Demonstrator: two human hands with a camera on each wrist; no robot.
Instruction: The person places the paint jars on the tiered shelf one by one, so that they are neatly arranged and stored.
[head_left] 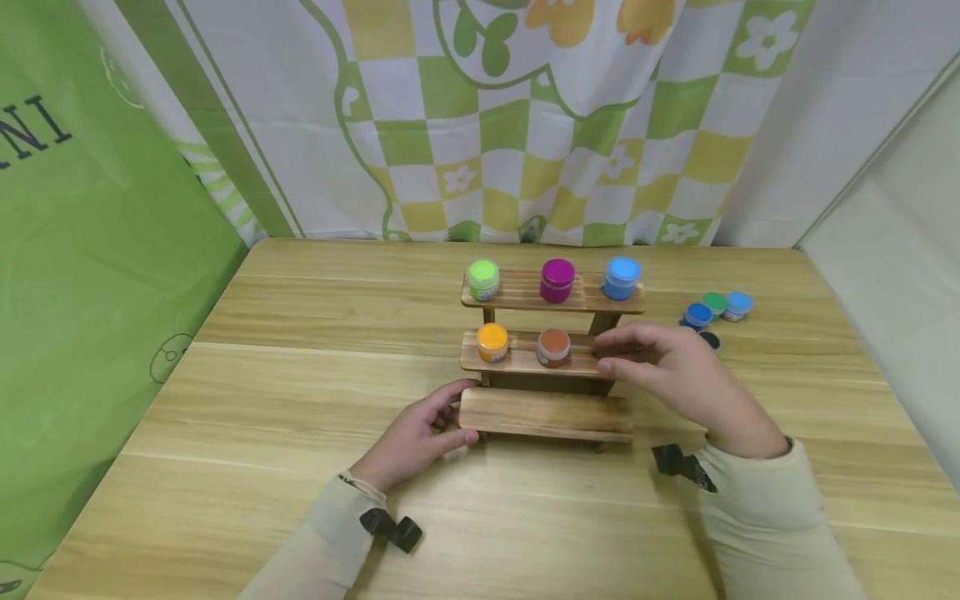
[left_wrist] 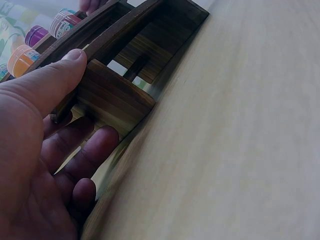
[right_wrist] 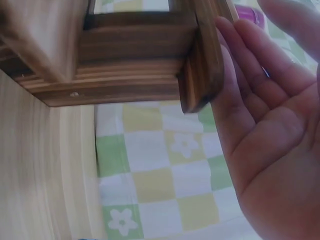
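Note:
A three-tier wooden display stand (head_left: 546, 414) stands on the table. My left hand (head_left: 415, 435) holds the left end of its lowest tier; in the left wrist view the thumb (left_wrist: 75, 56) lies against the tier's edge and the other fingers curl beside the end. At the right end of the middle tier is my right hand (head_left: 675, 375), fingers extended and thumb apart, with no object visible in it. Orange (head_left: 492, 342) and brown (head_left: 553, 347) paint jars sit on the middle tier. Lime (head_left: 483, 280), purple (head_left: 557, 280) and blue (head_left: 621, 277) jars stand on the top tier.
Right of the stand, several more jars are grouped on the table: green (head_left: 715, 304), light blue (head_left: 738, 305), dark blue (head_left: 697, 315) and a black one (head_left: 708, 339) partly behind the right hand. A checked curtain (head_left: 555, 150) hangs behind the wooden table (head_left: 337, 317).

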